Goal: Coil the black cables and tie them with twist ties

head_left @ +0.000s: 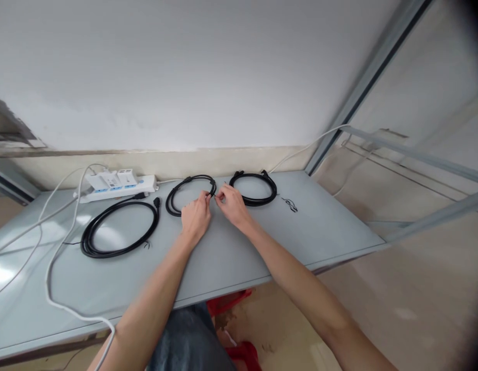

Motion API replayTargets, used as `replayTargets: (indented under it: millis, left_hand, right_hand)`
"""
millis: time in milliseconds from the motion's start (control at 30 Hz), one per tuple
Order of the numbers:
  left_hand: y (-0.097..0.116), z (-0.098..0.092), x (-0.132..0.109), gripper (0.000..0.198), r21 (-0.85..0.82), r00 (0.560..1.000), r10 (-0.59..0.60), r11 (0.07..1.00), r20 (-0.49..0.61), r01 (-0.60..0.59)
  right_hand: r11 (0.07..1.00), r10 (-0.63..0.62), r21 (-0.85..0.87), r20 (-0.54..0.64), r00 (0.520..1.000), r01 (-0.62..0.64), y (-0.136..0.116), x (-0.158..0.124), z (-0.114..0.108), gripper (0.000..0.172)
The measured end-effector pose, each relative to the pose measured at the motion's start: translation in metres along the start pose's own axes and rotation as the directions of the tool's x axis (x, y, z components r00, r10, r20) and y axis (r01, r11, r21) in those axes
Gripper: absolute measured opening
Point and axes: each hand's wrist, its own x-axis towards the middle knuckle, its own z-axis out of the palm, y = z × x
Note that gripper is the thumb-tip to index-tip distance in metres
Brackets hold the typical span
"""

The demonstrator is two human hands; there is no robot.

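Note:
Three coils of black cable lie in a row on the grey tabletop. At the right side of the middle coil [169,198], both my hands meet with their fingertips close together. My left hand [197,214] is closed in a pinch on that coiled cable. Beside it, my right hand [231,204] pinches what looks like a thin black twist tie at the cable, mostly hidden by the fingers. The left coil [92,232] has thin tie ends sticking out. Just behind my right hand rests the right coil [258,201], its plugs toward the wall.
A white power strip [148,184] with chargers stands along the wall at the back left. White cords [49,278] cross the table's left side and pass over my left forearm. Loose black ties [291,205] lie right of the coils. A metal frame post [331,136] rises at the right.

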Motion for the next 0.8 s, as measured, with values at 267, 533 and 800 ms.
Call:
replayTargets:
  millis: [267, 533, 800]
  left_hand:
    - [0.000, -0.001, -0.001, 0.051, -0.030, 1.000, -0.010, 0.999, 0.012, 0.010]
    - [-0.003, 0.005, 0.001, 0.048, -0.011, 0.998, 0.053, 0.999, 0.035, -0.052]
    - [-0.006, 0.005, 0.002, 0.046, 0.031, 0.998, 0.000, 1.000, 0.067, -0.002]
  right_hand:
    - [0.988, 0.091, 0.126, -0.054, 0.994, -0.084, 0.005, -0.001, 0.002, 0.023]
    - [0.984, 0.143, 0.134, -0.174, 0.974, -0.121, 0.014, -0.002, 0.003, 0.023]
    - [0.946, 0.297, 0.248, -0.414, 0.860, -0.208, 0.012, -0.005, -0.022, 0.026]
